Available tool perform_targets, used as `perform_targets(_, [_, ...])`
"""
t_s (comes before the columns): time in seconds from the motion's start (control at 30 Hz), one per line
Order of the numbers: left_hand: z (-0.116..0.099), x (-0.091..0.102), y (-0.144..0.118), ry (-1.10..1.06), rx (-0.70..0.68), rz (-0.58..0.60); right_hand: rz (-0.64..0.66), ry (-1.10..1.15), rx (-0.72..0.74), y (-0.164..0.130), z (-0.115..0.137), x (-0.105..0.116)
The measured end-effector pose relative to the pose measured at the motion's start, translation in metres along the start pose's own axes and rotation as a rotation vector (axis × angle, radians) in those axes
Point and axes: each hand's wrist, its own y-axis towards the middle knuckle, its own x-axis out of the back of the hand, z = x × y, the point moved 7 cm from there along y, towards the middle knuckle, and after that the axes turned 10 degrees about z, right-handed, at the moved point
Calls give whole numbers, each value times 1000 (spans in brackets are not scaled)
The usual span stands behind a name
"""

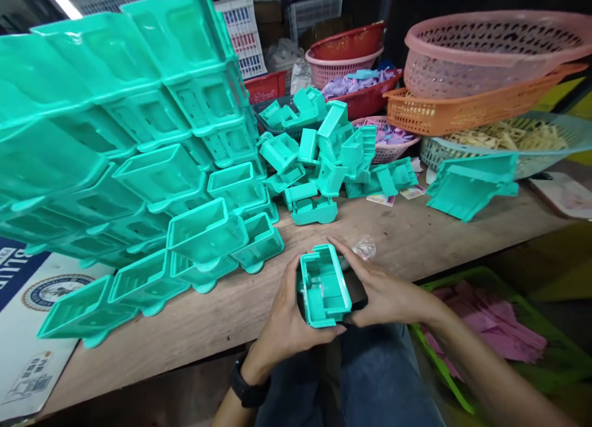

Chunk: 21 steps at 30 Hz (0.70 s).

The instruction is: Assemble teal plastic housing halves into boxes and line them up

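Note:
Both of my hands hold one teal plastic truck-body part (324, 286), open side up, just over the front edge of the wooden table (416, 236). My left hand (287, 319) cups its left and bottom side. My right hand (382, 291) grips its right side, with a dark piece partly hidden under the fingers. A small clear plastic scrap (365, 248) lies on the table just beyond my right fingers.
Stacked rows of the same teal parts (139, 137) fill the left half of the table; a loose heap of teal parts (324, 155) sits at the middle back. Pink and orange baskets (485, 63) stand at the right rear. A green tray with pink sheets (499, 328) sits low on the right.

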Motion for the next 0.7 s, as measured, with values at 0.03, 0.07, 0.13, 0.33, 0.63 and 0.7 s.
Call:
perform_targets(0.03, [0, 0, 0, 2, -1, -3, -8, -17, 13, 1, 1, 0])
perform_targets(0.07, [-1, 1, 0, 5, -1, -4, -22, -35, 19, 2, 1, -1])
perform_targets(0.13, [-2, 2, -1, 12, 16, 0, -66, -74, 27, 2, 1, -2])
perform_targets(0.33, [1, 15, -8, 57, 183, -38, -177, -72, 76, -10, 1, -1])
perform_targets(0.63, [-2, 17, -5, 12, 172, -36, -163, -24, 167, -3, 9, -12])
perform_targets(0.7, [-3, 18, -6, 33, 166, -47, -165, -33, 170, -3, 10, -12])
